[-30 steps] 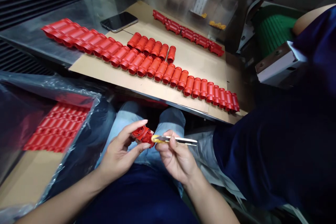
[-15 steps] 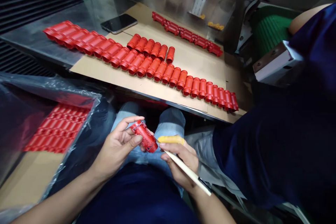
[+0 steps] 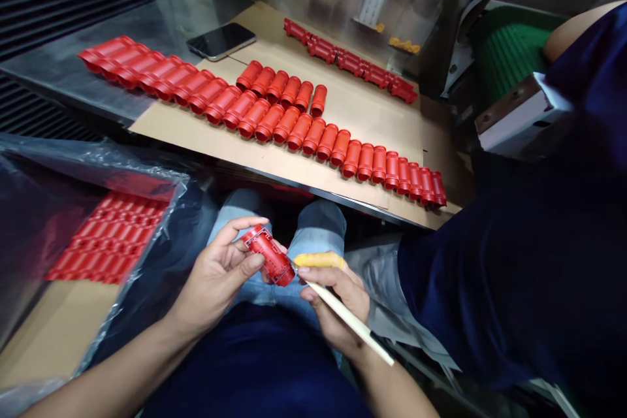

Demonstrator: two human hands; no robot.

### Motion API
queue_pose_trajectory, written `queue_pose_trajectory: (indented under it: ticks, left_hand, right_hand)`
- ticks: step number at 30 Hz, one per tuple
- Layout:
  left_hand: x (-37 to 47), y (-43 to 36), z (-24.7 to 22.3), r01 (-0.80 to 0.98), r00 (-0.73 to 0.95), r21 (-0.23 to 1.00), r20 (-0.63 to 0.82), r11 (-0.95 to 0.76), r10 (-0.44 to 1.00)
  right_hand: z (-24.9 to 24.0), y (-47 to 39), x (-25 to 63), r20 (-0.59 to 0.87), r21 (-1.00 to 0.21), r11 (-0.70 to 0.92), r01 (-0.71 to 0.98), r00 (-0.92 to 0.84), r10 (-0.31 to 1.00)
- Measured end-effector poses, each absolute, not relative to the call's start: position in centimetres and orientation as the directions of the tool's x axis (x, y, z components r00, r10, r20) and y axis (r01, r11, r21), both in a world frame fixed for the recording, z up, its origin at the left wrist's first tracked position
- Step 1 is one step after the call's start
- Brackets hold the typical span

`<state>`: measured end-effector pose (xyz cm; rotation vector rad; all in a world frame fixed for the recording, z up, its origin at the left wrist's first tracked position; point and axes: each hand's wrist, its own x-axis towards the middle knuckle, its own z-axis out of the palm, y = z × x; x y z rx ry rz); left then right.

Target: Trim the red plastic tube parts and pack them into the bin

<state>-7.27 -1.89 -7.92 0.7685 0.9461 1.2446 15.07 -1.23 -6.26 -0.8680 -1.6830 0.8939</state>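
Note:
Between the thumb and fingers of my left hand [image 3: 223, 268] is a red plastic tube [image 3: 269, 255] with ridged ends and pale outlined markings on its side. It is tilted above my lap, its lower end toward my right hand [image 3: 337, 297]. A slim tool with a cream handle [image 3: 347, 317] lies in my right hand's pen-like grip, its tip at the tube's lower end. The tip is too small to make out, and I cannot tell whether it touches. A yellow finger cover [image 3: 318, 261] is on one right-hand finger.
A long row of red tubes [image 3: 269, 122] lies across cardboard on the metal table [image 3: 181, 19], with a shorter row behind and more red parts [image 3: 350, 63] at the back. A phone [image 3: 222, 41] lies at the left. A plastic-lined box [image 3: 63, 326] holds red parts; a co-worker's dark sleeve [image 3: 597, 91] is at right.
The red tube has turned slightly in my left hand, so its markings show at a different angle. Both hands are almost where they were.

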Motion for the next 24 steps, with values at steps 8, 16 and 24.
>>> queue_pose_trajectory:
  ticks: [8, 16, 24]
  left_hand:
    - [-6.96, -1.87, -7.59, -0.457, 0.049, 0.863, -0.219, 0.216, 0.975]
    - [-6.83, -1.91, -7.3, -0.468, 0.042, 0.851, -0.247, 0.237, 0.968]
    - [-6.81, -2.2, -7.26, -0.456, 0.024, 0.869, -0.205, 0.193, 0.978]
  right_hand:
    - [-6.68, -1.03, 15.52, 0.348, -0.902, 0.406, 0.146, -0.31, 0.885]
    - [-6.36, -0.96, 15.73, 0.431, -0.875, 0.474, 0.098, -0.285, 0.856]
    - [-6.3, -1.03, 15.26, 0.442, -0.864, 0.493, 0.102, -0.318, 0.839]
